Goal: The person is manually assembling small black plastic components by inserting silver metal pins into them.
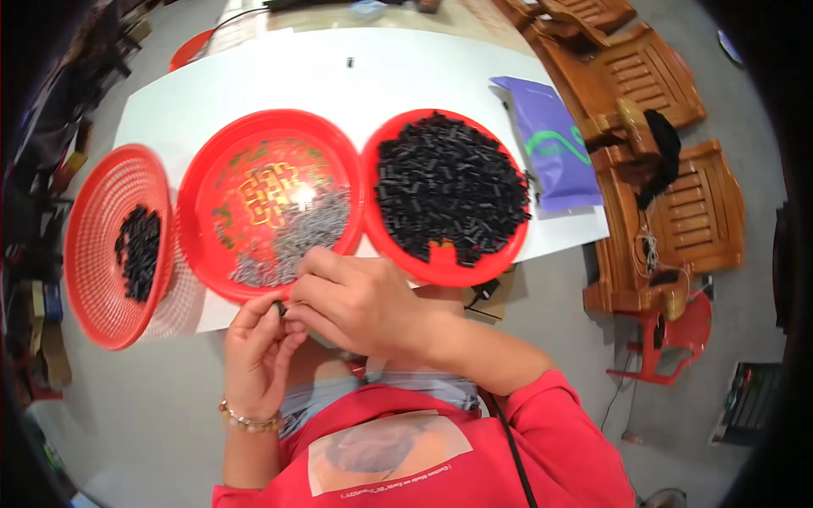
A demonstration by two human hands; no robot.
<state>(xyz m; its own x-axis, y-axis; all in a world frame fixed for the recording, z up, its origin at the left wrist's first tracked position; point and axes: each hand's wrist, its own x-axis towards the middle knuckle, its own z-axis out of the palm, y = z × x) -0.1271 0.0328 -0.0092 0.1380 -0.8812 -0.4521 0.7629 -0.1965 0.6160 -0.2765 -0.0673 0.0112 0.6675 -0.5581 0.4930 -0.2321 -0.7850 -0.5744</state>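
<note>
We see left hand (254, 360) pinched closed on small black piece (280, 307); right hand (360, 298) curled against it, whether gripping we cannot tell; just beyond both hands, red tray (254, 131) with grey bits (312, 233); beyond right hand, second tray (436, 273), heaped with black pieces (453, 182); white tabletop (406, 80) beneath.

Qty: 2 red trays (206, 190), 1 basket (96, 229), 1 purple pkt (549, 140); blk pcs (449, 182) & grey pcs (312, 229) approx. loads, too many to ct.
</note>
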